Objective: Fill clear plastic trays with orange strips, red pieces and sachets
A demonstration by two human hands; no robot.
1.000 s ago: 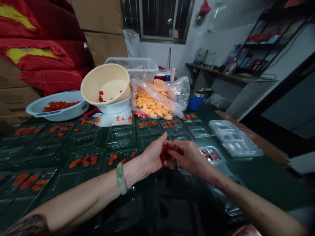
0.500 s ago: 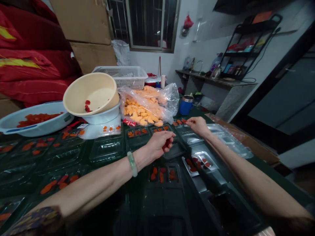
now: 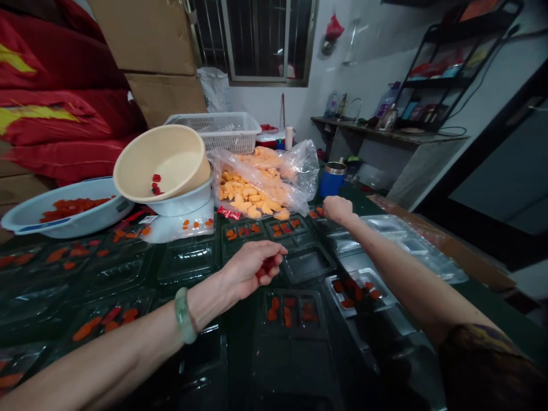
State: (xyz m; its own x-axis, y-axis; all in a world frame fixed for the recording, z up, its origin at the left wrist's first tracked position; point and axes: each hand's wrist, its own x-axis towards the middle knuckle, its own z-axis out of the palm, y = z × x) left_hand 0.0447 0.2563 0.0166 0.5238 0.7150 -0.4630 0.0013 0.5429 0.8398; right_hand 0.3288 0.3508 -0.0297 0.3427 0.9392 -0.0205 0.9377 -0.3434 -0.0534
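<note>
My left hand (image 3: 257, 267), with a green bangle on its wrist, is half curled above the clear plastic trays; dark red slices show in its cupped fingers. Below it a tray (image 3: 295, 332) holds orange-red slices (image 3: 287, 315) in three small compartments. Farther off, my right hand (image 3: 339, 210) is closed at a back tray, right beside some orange slices (image 3: 317, 212); its fingertips are hidden. Between the hands is a tray's large bare compartment (image 3: 309, 264). Another tray (image 3: 363, 271) with slices lies under my right forearm.
Behind the trays lies a clear bag of yellow-orange pieces (image 3: 252, 191), with a blue cup (image 3: 333, 180) to its right. At left stand a cream basin (image 3: 171, 160) and a pale blue basin (image 3: 81, 222) holding orange-red slices. Stacked clear trays (image 3: 415, 245) lie at right.
My left hand has drawn back toward me and to the left. The right hand stays at the back tray, its fingers now turned out of sight. The view has shifted slightly.
</note>
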